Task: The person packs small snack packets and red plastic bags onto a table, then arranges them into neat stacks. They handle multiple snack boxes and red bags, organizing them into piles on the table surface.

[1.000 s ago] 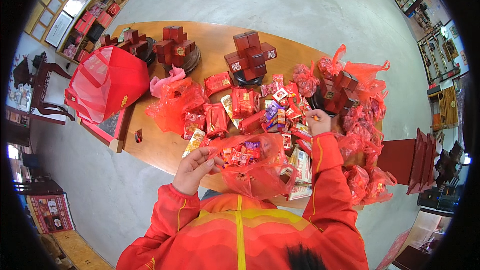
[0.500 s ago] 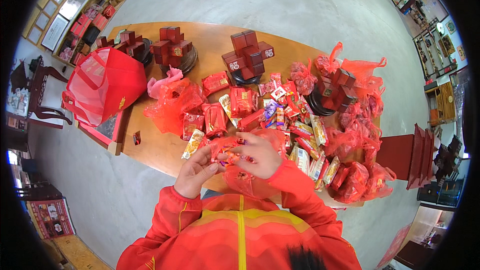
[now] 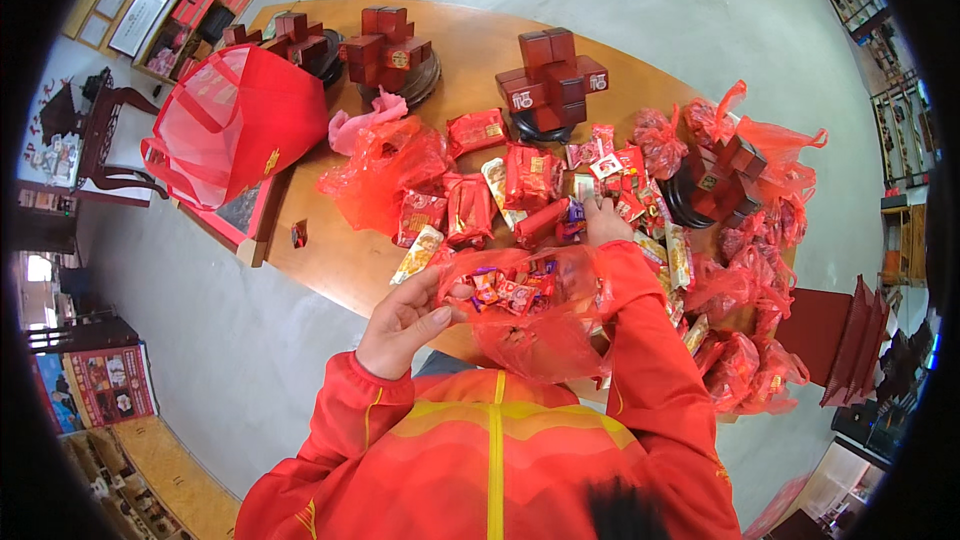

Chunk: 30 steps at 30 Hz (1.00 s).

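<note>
My left hand (image 3: 402, 328) pinches the left rim of a thin red plastic bag (image 3: 535, 348). The bag lies open in front of my chest, with small wrapped candies (image 3: 512, 290) in red, orange and purple wrappers inside. My right hand (image 3: 606, 225) reaches past the bag into a pile of packaged snacks. Its fingers are bent down among the packets beside a purple packet (image 3: 571, 224); what they grip, if anything, is hidden. Left of the hand lie red snack packs (image 3: 531, 176) and a cream-coloured snack bar (image 3: 420, 255).
Knotted red bags (image 3: 745, 370) line the table's right side. Dark red interlocking wooden block ornaments (image 3: 551, 85) stand on round bases at the back and right. A large red tote bag (image 3: 250, 130) and a crumpled red bag (image 3: 385, 175) sit left on the wooden table (image 3: 335, 275).
My right hand has left the candies at the bag and moved forward and right into the snack pile. The bag's mouth now shows wider. The whole view has shifted slightly.
</note>
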### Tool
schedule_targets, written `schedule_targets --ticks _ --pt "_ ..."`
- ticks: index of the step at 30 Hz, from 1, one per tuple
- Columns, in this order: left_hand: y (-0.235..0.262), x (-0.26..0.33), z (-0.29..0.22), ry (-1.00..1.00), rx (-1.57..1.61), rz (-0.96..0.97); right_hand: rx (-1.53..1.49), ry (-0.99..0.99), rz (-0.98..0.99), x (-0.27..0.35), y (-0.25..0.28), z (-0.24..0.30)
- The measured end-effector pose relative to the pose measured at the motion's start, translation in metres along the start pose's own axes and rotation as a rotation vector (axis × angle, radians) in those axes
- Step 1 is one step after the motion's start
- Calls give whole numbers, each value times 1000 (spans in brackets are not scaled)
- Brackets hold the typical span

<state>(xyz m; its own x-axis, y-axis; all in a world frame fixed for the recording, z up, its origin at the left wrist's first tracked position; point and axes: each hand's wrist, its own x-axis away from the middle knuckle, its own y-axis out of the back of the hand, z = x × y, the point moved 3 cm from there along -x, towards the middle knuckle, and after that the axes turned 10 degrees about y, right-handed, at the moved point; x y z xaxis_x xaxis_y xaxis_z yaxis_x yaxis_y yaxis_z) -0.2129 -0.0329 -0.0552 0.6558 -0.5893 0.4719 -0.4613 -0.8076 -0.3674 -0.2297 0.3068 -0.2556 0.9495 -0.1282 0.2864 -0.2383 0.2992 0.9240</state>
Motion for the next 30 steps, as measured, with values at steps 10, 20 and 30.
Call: schedule_targets --ticks 10,20,30 --pt "6 3 7 -10 -14 38 -350 112 -331 60 38 -33" --pt "-2 -1 8 -21 -24 67 -461 473 -271 127 135 105" --pt "6 -7 25 -13 -6 72 -392 190 -524 128 91 88"
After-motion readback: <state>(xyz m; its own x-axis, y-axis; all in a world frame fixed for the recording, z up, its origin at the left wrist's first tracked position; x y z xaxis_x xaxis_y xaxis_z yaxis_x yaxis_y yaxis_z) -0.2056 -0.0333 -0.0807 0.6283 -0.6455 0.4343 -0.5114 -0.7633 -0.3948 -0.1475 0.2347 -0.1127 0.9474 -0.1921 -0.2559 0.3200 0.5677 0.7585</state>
